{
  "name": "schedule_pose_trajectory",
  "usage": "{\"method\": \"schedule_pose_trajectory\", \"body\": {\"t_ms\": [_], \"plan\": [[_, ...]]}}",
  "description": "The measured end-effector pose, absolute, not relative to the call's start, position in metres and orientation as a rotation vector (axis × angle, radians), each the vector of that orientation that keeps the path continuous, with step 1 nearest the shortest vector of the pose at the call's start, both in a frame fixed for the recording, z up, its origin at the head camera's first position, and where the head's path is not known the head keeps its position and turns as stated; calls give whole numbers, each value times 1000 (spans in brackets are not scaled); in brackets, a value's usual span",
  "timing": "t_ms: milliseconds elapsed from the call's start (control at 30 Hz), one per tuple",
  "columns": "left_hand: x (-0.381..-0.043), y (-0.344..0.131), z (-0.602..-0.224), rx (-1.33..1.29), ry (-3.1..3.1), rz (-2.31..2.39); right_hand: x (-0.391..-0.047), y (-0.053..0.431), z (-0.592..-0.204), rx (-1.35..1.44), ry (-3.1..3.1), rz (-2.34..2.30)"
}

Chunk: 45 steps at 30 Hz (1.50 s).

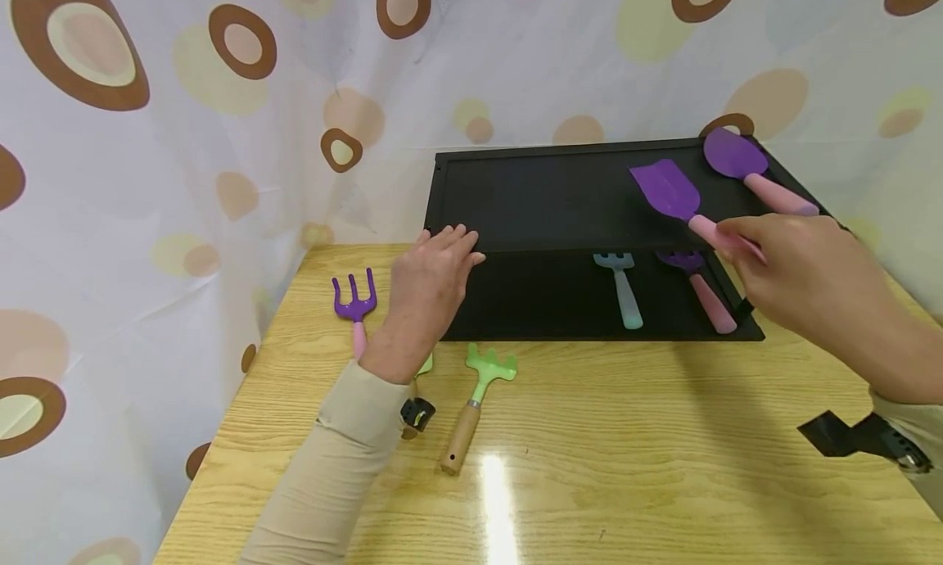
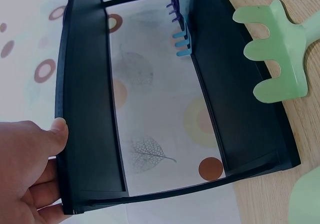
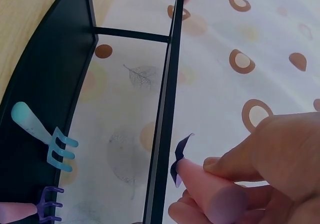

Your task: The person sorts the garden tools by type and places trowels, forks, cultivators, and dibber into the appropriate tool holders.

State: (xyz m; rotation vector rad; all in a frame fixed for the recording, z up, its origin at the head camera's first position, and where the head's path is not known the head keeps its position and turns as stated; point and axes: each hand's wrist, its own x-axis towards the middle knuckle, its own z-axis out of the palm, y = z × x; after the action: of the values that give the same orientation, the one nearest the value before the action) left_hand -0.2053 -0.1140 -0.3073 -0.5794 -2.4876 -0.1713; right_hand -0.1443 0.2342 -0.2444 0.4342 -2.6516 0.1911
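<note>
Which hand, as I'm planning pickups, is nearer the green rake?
The left hand, gripping the black rack just beyond the green rake; the right hand, holding a purple trowel, is much farther right.

Purple trowel (image 1: 672, 192): plain purple blade, broad, slightly wavy at the far edge, narrowing to a short neck; smooth pink handle, thickening to a rounded butt. I pinch it by the handle in my right hand (image 1: 803, 270). Tilted, blade pointing up and leftward, away from me; in the right wrist view, very near a rail; contact unclear.

Black rack (image 1: 545, 201): long, runs left to right before me; two broad dark panels, thin rails, an open gap between. My left hand (image 1: 433, 282) holds the left end, thumb laid on the edge. Trowel over its right side in the head view.
</note>
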Motion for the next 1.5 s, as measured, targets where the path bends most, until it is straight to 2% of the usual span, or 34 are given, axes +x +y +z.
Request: {"method": "schedule_pose_trajectory", "body": {"t_ms": [933, 1300, 1500], "plan": [[-205, -113, -307, -583, -2468, -180, -178, 222, -237, 294, -2785, 219], [-205, -113, -308, -588, -2473, -195, -203, 213, -234, 117, -2894, 206], [-205, -113, -307, -581, -2476, -182, -219, 210, -233, 149, -2912, 258]]}}
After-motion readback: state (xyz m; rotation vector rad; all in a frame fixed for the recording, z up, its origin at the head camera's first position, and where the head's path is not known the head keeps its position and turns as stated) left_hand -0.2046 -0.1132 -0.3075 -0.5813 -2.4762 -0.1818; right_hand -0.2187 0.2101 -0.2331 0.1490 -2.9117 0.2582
